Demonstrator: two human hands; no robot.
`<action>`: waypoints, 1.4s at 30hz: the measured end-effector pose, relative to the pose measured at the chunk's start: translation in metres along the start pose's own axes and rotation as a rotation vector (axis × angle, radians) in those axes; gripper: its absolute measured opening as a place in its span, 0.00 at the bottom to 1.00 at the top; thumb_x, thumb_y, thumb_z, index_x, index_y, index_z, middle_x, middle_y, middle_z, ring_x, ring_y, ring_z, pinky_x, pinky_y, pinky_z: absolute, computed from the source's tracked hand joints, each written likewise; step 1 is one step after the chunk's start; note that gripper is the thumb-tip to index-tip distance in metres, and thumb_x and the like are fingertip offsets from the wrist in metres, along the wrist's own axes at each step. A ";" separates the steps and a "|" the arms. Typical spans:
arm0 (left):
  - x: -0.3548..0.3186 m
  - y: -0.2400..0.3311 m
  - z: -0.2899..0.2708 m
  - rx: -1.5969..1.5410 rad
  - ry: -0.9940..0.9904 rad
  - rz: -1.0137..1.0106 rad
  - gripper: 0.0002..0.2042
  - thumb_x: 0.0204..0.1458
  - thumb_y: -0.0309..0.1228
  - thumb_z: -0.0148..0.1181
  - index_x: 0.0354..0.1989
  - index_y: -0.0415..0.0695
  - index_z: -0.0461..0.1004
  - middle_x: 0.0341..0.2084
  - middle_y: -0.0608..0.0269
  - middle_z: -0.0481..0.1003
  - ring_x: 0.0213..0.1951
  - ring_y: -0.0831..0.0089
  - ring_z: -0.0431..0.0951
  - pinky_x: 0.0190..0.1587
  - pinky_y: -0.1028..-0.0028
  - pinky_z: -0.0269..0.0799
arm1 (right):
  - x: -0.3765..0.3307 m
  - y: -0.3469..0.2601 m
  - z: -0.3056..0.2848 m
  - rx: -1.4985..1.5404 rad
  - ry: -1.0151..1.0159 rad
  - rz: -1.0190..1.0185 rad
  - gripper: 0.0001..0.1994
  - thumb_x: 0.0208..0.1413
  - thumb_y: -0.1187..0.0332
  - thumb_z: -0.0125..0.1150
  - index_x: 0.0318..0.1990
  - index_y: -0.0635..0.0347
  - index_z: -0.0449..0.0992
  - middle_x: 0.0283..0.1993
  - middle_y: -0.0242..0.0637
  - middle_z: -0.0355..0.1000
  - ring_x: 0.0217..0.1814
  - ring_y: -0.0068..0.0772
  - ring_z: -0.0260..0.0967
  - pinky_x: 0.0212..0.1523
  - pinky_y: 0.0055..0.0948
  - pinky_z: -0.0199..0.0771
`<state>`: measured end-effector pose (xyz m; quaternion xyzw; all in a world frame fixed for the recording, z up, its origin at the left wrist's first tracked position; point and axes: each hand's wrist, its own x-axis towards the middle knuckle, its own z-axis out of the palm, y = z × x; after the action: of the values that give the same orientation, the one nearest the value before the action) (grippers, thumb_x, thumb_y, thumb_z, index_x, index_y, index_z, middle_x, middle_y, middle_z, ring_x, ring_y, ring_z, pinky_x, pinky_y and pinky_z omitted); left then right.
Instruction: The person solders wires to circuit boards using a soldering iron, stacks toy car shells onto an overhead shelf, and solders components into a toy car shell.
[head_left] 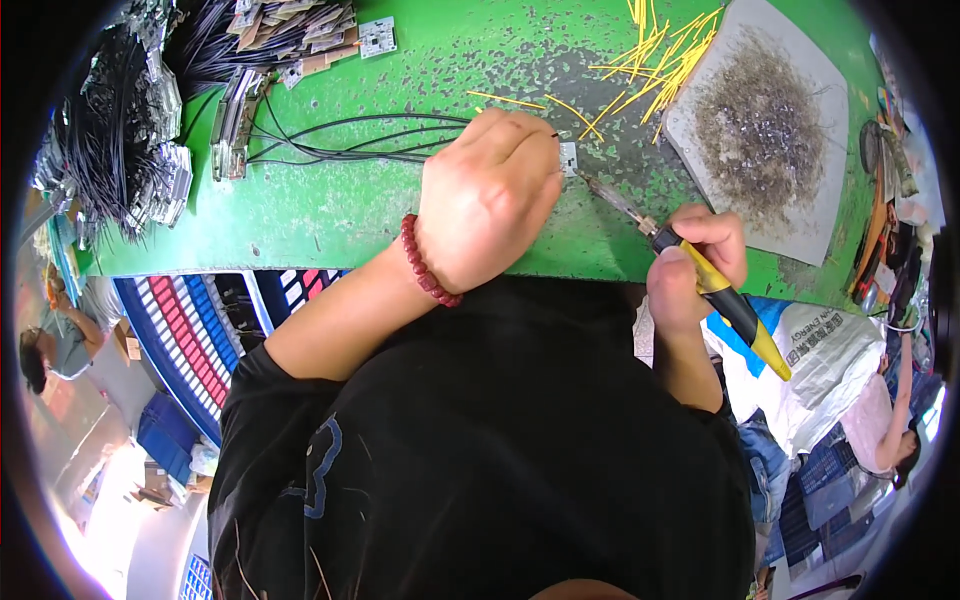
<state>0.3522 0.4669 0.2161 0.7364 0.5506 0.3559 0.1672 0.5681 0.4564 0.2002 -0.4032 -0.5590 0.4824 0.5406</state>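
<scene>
A small white circuit board (568,158) lies on the green worktop (340,210), pinned just beyond the knuckles of the left hand (490,195), which is closed over black wires (350,135). The soldering iron (690,268), gripped in the closed right hand (695,270), has its tip touching the board's near edge, so the joint looks mid-way. Far left of the left hand, wired boards (120,130) sit piled, seemingly finished. Yellow wire pieces (660,50) lie beyond the right hand. The joint itself is too small to make out.
</scene>
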 end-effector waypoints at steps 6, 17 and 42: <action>0.000 -0.002 0.003 0.024 0.036 0.023 0.06 0.40 0.20 0.63 0.25 0.41 0.72 0.31 0.60 0.77 0.33 0.62 0.76 0.35 0.69 0.74 | 0.002 0.002 -0.001 -0.043 -0.003 -0.062 0.15 0.48 0.66 0.68 0.35 0.65 0.68 0.31 0.36 0.65 0.30 0.22 0.58 0.30 0.21 0.56; 0.001 -0.001 0.002 -0.008 0.037 0.024 0.06 0.40 0.20 0.63 0.25 0.40 0.73 0.31 0.61 0.77 0.33 0.64 0.76 0.35 0.70 0.74 | 0.003 -0.006 -0.001 -0.110 -0.037 0.060 0.13 0.47 0.68 0.66 0.34 0.64 0.68 0.30 0.36 0.66 0.29 0.22 0.59 0.30 0.22 0.57; 0.001 -0.002 0.000 0.007 0.018 0.037 0.05 0.40 0.20 0.64 0.25 0.40 0.73 0.31 0.60 0.77 0.34 0.63 0.77 0.36 0.69 0.74 | 0.005 0.001 0.002 -0.043 -0.008 -0.034 0.15 0.48 0.65 0.67 0.34 0.64 0.67 0.30 0.35 0.65 0.28 0.19 0.56 0.29 0.20 0.55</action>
<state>0.3508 0.4684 0.2147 0.7437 0.5397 0.3635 0.1529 0.5659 0.4609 0.2007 -0.4033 -0.5781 0.4626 0.5377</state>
